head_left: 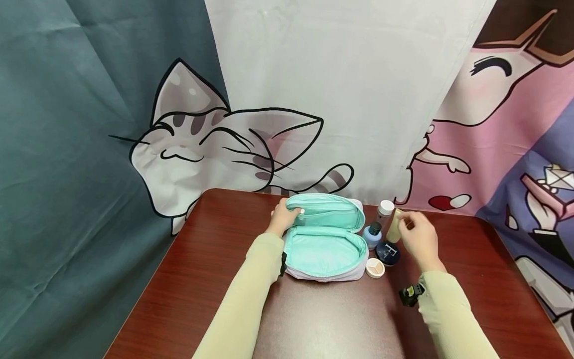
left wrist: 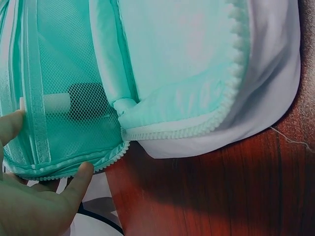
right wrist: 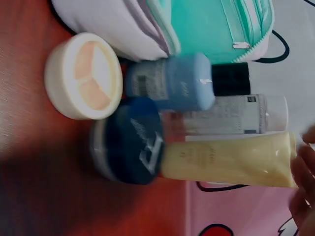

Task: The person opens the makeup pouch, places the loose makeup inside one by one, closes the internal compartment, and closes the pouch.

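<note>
Yellow tube [head_left: 393,230], one, long axis upright, crimped end up, right of one pouch [head_left: 325,253].
Left hand [head_left: 284,218] pinches the pouch's lid [head_left: 334,218]; right hand [head_left: 420,239] is at the tube's top, grip unclear; two bottles [right wrist: 170,83], two round pots [head_left: 387,253] alongside.

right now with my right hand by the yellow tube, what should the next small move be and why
Probably pinch the top of the yellow tube with the right hand and lift straight up: that hand is already at that end, the clear bottle stands close beside it, and the left hand holds the pouch open.
</note>
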`<action>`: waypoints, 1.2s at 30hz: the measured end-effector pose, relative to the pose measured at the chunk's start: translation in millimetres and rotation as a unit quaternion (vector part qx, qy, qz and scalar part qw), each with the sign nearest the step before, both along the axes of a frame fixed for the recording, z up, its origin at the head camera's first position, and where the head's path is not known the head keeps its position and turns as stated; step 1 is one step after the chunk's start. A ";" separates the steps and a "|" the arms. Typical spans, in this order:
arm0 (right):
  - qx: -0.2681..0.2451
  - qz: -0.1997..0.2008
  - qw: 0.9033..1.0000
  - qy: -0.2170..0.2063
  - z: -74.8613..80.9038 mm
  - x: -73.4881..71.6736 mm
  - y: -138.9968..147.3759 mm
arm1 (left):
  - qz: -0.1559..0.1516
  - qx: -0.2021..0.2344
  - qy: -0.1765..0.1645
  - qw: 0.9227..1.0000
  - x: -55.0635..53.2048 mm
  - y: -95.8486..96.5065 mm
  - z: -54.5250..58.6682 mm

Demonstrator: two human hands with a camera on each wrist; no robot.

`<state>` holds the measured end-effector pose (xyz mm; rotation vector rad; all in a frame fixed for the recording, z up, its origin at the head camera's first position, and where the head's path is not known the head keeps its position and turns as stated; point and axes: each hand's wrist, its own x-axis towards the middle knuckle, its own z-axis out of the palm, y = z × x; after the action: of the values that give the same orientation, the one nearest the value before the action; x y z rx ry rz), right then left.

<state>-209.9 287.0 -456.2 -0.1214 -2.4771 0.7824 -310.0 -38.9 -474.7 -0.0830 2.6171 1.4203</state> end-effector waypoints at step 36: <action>0.034 0.230 0.938 -0.257 -4.6 30.8 -24.1 | -0.005 0.007 0.001 1.000 0.1 1.0 -0.5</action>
<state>-179.1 263.0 -460.7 0.3367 -3.0829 0.9446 -309.9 -37.9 -475.2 -0.0676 2.6053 1.4349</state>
